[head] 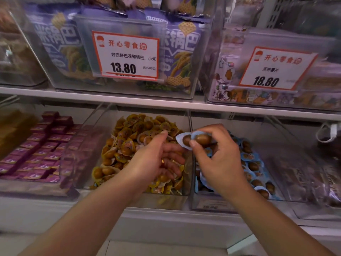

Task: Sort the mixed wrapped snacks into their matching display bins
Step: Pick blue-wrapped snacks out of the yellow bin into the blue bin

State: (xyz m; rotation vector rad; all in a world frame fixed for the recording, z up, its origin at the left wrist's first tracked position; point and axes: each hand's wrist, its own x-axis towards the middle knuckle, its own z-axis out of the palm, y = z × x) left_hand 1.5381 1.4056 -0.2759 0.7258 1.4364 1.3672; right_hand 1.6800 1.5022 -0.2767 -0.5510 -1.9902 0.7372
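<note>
Two blue-wrapped eggs (195,140) sit pinched in the right hand (219,159) at centre frame, while the left hand (156,159) hangs open over the yellow-wrapped eggs (127,143).

White shelf edge (129,102), price card reading 13.80 (126,54), price card reading 18.80 (276,69)

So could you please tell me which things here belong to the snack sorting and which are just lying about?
In the job:
- blue packs, held by right hand
- left hand in yellow bin
- blue bin

Just there:
- purple boxes
- purple bags
- price tags
</note>
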